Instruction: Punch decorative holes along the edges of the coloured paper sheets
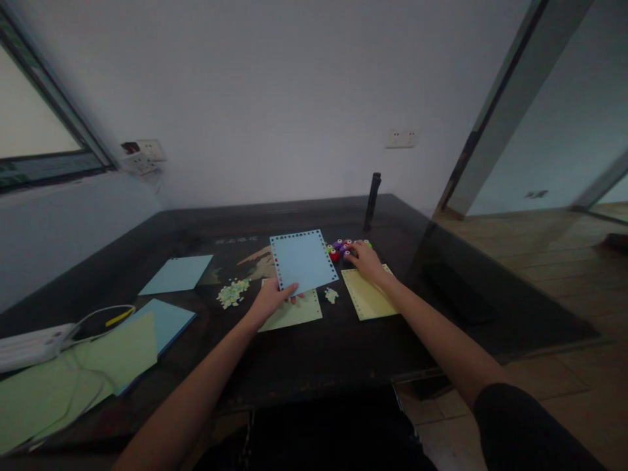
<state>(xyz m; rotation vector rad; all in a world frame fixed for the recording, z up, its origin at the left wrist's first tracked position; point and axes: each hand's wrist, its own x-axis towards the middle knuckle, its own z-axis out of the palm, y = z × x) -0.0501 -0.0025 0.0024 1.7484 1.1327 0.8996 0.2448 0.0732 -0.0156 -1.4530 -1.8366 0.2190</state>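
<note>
A light blue sheet of paper (301,261) with small shaped holes along its edges is tilted up in my left hand (272,297), the thumb over its lower edge and the fingers behind. Under that hand lies a pale green sheet (297,314), also holed at the edge. My right hand (366,260) reaches into a cluster of small round craft punches (334,255) in red, purple and green. Its fingers are closed around a purple punch (347,255), partly hidden by them. A yellow sheet (366,297) with holed edges lies beneath my right wrist.
Paper bits form a large pile (233,292) and a small one (331,296) on the dark table (314,356). Blue sheets (176,273) and green sheets (112,350) lie left, near a white device (32,347). A black upright object (372,201) stands at the back.
</note>
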